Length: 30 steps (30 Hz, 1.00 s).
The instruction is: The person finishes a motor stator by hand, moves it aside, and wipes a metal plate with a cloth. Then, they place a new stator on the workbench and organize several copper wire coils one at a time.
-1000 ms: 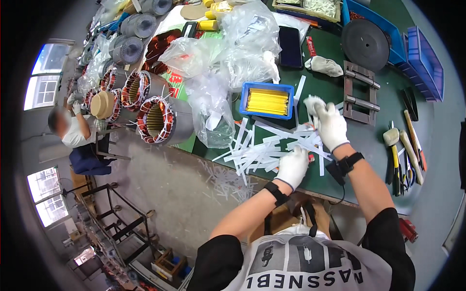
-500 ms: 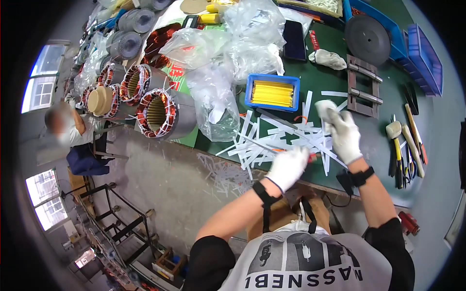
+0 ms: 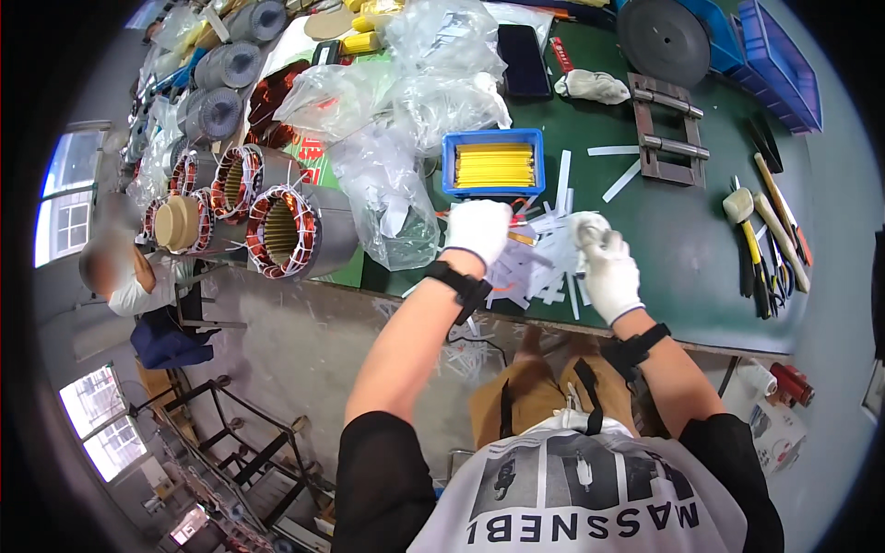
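My left hand (image 3: 477, 229), in a white glove, is closed over the left side of a pile of white strips (image 3: 556, 249). Beside its fingers show orange-red and yellowish bits, but what it grips is hidden. At the right side of the pile my right hand (image 3: 613, 279), also gloved, is closed around a wad of white cloth (image 3: 587, 229). Just beyond the pile stands a blue box (image 3: 447, 166) filled with yellow folded strips (image 3: 495, 164). Two loose white strips lie to the right of the box, one of them a slanted strip (image 3: 621, 182).
Wound motor stators (image 3: 327, 230) and clear plastic bags (image 3: 383, 194) crowd the left. A metal fixture with two rods (image 3: 668, 129), a round grey disc (image 3: 664, 41) and blue bins (image 3: 779, 64) stand far right. A mallet (image 3: 739, 207) and hand tools lie right. Another person sits far left.
My left hand has moved left and away from me, toward the blue box. My right hand has shifted left and slightly nearer. The spread strips are now bunched closer together.
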Each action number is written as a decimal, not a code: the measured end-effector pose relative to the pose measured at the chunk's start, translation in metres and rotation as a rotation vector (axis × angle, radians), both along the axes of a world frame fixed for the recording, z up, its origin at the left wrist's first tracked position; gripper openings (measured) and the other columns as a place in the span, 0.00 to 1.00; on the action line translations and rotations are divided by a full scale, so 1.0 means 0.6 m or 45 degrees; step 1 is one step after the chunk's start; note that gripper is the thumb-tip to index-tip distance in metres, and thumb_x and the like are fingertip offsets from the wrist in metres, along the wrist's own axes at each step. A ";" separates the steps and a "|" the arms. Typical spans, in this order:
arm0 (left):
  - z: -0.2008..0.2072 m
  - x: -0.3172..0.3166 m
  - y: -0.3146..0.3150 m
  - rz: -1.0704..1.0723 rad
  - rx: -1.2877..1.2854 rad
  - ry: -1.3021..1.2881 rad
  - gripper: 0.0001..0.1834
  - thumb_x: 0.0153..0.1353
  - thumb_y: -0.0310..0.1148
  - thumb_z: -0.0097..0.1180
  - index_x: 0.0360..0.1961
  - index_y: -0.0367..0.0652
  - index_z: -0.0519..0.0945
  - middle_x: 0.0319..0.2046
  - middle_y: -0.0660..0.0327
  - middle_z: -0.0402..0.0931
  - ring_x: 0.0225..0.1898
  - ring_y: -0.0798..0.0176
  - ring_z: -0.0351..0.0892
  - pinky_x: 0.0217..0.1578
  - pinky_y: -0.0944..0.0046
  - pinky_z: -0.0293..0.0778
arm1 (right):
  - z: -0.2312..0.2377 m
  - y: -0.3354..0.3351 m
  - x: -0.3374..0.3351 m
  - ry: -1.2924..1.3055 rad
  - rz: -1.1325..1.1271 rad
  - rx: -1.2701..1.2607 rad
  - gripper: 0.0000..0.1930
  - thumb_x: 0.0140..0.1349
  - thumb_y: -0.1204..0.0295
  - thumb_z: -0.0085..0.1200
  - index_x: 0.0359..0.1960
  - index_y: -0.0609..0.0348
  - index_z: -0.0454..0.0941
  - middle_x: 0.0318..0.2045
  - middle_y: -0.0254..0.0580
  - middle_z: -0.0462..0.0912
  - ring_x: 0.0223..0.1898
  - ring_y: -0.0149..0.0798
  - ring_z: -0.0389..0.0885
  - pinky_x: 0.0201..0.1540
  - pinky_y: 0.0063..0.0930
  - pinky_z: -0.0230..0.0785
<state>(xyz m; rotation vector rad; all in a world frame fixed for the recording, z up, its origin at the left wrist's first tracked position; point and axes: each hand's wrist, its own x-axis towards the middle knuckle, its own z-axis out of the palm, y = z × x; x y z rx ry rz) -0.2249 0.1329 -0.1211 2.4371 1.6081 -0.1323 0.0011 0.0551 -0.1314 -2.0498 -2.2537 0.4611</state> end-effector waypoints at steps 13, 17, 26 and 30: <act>0.236 -0.067 -0.200 0.701 -0.086 -0.573 0.10 0.49 0.31 0.58 0.28 0.35 0.74 0.16 0.50 0.67 0.17 0.51 0.66 0.24 0.59 0.68 | 0.024 -0.069 -0.208 0.491 0.298 -0.330 0.16 0.60 0.65 0.48 0.50 0.41 0.76 0.49 0.52 0.71 0.44 0.51 0.76 0.44 0.45 0.73; 0.211 -0.050 -0.235 0.780 -0.161 -0.722 0.10 0.50 0.32 0.58 0.29 0.36 0.75 0.16 0.54 0.71 0.17 0.55 0.70 0.22 0.60 0.69 | 0.082 -0.015 -0.110 0.450 -0.003 0.063 0.16 0.55 0.67 0.55 0.47 0.44 0.76 0.34 0.48 0.75 0.27 0.51 0.79 0.30 0.46 0.75; -0.010 0.237 -0.129 0.242 -0.188 -0.348 0.03 0.54 0.32 0.56 0.29 0.47 0.77 0.29 0.58 0.78 0.28 0.55 0.82 0.26 0.56 0.77 | 0.052 0.239 0.026 -0.247 -0.138 -0.222 0.19 0.62 0.69 0.47 0.56 0.56 0.69 0.53 0.60 0.70 0.48 0.58 0.78 0.50 0.48 0.71; 0.044 0.222 -0.126 0.203 -0.099 -0.291 0.20 0.51 0.36 0.60 0.46 0.47 0.73 0.44 0.56 0.72 0.38 0.54 0.79 0.35 0.53 0.77 | 0.042 0.208 0.001 -0.218 0.109 -0.239 0.21 0.62 0.71 0.44 0.59 0.54 0.65 0.52 0.59 0.70 0.45 0.58 0.79 0.47 0.45 0.73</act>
